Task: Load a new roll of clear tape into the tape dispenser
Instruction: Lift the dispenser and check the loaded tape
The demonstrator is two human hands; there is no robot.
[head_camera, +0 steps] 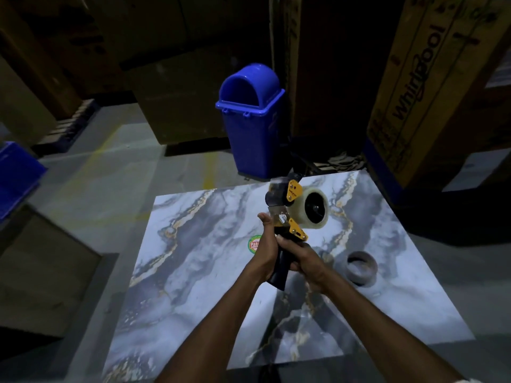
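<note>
- Since a full clear roll [316, 207] already sits on the hub of the dispenser [287, 217], up and to the right of the hands, I judge the main loading step done; what seems left is threading the tape end over the roller to the blade, and whether that is done is too blurred to tell.
- Under both hands lies the table [193, 272], a glossy slab with a blue-grey marble print and thin gold veins; a round green and red sticker [253, 243] shows just left of the left hand.
- Beyond the hands stands a blue plastic bin [250, 117] with a domed lid.
- To the right of the right hand, apart from it, an empty core [361, 268] lies on the table: a dull, grey-brown ring, probably the spent roll.
- Dispenser: black handle, yellow metal side plates, dark roller at the top; the roll looks milky and translucent around a black hub.
- Right hand [300, 261] is wrapped tight around the handle.
- Left hand [266, 244] presses against the frame just under the roller, thumb up; how firmly it grips I cannot tell.
</note>
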